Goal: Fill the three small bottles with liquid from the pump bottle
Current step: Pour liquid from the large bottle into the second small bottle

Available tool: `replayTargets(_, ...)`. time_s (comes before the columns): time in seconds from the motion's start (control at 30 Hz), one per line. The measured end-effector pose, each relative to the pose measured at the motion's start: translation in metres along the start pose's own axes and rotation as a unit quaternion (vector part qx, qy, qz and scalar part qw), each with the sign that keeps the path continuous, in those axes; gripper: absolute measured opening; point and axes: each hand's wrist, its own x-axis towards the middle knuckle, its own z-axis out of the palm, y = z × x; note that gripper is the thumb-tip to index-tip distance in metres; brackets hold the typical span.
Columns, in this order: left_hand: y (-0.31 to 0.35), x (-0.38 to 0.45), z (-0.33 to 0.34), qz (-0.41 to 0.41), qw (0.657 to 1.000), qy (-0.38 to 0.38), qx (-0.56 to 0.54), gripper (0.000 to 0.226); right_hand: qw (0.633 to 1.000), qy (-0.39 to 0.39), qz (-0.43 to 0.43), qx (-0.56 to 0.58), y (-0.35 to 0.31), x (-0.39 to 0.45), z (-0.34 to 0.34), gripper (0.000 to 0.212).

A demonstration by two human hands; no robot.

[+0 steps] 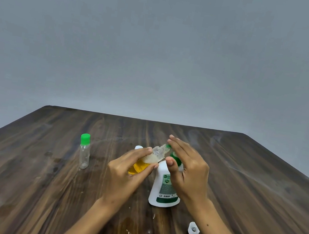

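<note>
Head view: capped bottle [84, 150] stands apart.

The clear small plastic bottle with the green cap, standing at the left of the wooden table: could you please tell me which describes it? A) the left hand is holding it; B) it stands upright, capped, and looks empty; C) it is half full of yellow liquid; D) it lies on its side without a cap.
B: the clear small plastic bottle with the green cap stands upright apart from both hands, see-through with no yellow liquid visible inside.
</note>
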Motion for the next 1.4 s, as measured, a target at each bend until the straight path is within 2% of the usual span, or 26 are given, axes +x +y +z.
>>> replayTargets(0.67,0.0,0.0,-0.001,-0.008,1.0,-0.001,0.005,0.036,1.0,-0.002,-0.001,-0.019,-0.006,0.006,-0.005,0.065)
replayTargets(1.03,0.006,0.005,-0.002,-0.022,1.0,-0.007,-0.013,0.038,0.996,-0.089,-0.009,-0.02,-0.003,0.014,-0.014,0.063)
replayTargets(1.2,0.008,0.004,0.006,-0.019,1.0,-0.002,-0.01,0.038,0.996,-0.082,0.028,0.032,-0.006,0.01,-0.014,0.051)
replayTargets(1.4,0.01,0.005,0.006,-0.003,1.0,0.004,-0.009,0.035,0.991,-0.052,0.066,0.107,-0.006,0.009,-0.012,0.053)
